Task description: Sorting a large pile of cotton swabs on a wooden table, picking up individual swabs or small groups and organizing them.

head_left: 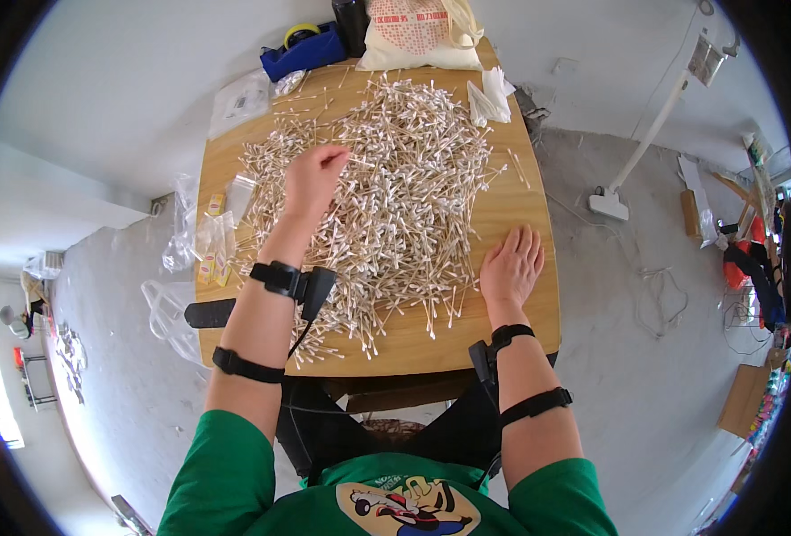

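Note:
A big loose heap of cotton swabs (404,196) with white tips and pale sticks covers the middle of the wooden table (512,348). Over the left part of the heap is my left hand (312,181), its fingers closed in a pinch. Whether a swab sits between those fingertips is too small to make out. My right hand (512,268) lies flat, palm down, on the bare wood right of the heap, fingers stretched out and holding nothing. A few single swabs (519,167) lie apart from the heap, farther up on the right.
At the far edge stand a blue tape dispenser (303,52), a dark cylinder (350,27) and a cream cloth bag (420,36). Crumpled white tissue (491,96) lies beside the bag. Clear plastic bags (181,223) and small yellow packs (210,241) line the left edge.

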A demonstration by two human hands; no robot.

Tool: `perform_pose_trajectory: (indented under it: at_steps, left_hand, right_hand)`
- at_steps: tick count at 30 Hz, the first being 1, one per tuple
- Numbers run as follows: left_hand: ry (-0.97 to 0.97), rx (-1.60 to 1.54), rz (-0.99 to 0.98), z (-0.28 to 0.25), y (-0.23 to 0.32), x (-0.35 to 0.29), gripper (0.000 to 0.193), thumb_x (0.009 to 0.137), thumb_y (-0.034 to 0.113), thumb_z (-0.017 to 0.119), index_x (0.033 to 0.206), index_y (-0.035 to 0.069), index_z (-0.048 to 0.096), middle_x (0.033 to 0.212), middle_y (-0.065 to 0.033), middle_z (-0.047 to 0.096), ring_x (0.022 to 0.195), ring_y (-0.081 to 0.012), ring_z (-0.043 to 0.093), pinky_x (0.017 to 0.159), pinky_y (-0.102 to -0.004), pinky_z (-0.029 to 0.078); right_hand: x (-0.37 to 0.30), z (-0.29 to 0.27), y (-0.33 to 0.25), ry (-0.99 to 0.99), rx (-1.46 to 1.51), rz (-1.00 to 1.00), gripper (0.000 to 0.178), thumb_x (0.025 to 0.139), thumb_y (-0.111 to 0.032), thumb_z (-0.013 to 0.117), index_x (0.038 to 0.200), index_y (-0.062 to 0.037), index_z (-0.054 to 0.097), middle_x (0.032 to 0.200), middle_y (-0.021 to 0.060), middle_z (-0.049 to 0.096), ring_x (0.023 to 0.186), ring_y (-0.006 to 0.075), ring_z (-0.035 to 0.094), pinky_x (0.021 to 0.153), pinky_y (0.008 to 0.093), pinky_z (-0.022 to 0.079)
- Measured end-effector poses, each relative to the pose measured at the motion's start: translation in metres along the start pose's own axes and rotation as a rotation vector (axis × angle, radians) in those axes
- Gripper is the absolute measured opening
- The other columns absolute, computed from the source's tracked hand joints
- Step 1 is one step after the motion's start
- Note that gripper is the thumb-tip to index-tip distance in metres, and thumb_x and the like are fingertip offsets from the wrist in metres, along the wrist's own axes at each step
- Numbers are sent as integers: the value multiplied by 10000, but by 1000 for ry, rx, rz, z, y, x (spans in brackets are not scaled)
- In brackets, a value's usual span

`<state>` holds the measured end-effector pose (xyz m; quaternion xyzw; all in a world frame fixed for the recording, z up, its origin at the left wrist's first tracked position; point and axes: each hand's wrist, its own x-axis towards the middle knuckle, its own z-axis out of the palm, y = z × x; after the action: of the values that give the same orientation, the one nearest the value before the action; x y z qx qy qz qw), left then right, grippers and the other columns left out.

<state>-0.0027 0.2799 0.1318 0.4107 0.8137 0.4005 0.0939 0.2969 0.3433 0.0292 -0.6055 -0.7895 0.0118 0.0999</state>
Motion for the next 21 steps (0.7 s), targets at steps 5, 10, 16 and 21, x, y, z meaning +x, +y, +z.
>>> perform_pose_trajectory:
  at_steps: [5, 10, 16, 21]
  left_hand:
    - [-41, -798, -313, -24, -14, -22, 209, 910, 185, 631, 963, -15, 655, 817, -25, 654, 663, -68, 546, 607, -194, 434]
    - [7, -954, -392, -44, -2, -62, 175, 907, 190, 639, 923, 16, 648, 823, -22, 649, 633, -69, 523, 622, -195, 439]
    - [-507, -324, -241, -55, 19, -143, 124, 859, 164, 666, 891, 45, 679, 745, -28, 654, 682, -108, 591, 625, -252, 478]
    - [-832, -65, 134, -24, 16, -232, 128, 843, 195, 648, 868, 75, 684, 792, -85, 660, 736, -235, 642, 655, -326, 502]
  right_hand:
    - [0, 0, -2, 28, 21, -2, 430, 921, -242, 444, 1287, -15, 446, 1410, 152, 381, 1354, 310, 293, 1118, 456, 203]
    - [-1, -3, -5, 5, 17, -5, 430, 926, -239, 437, 1295, -17, 435, 1412, 150, 376, 1360, 308, 282, 1119, 452, 201]
    - [0, -6, -3, -27, -1, 15, 435, 938, -238, 421, 1313, -18, 413, 1429, 143, 349, 1369, 306, 264, 1121, 446, 199]
    - [-1, -7, -7, -59, 13, 17, 436, 941, -235, 418, 1319, -19, 404, 1431, 140, 347, 1370, 307, 262, 1124, 444, 194]
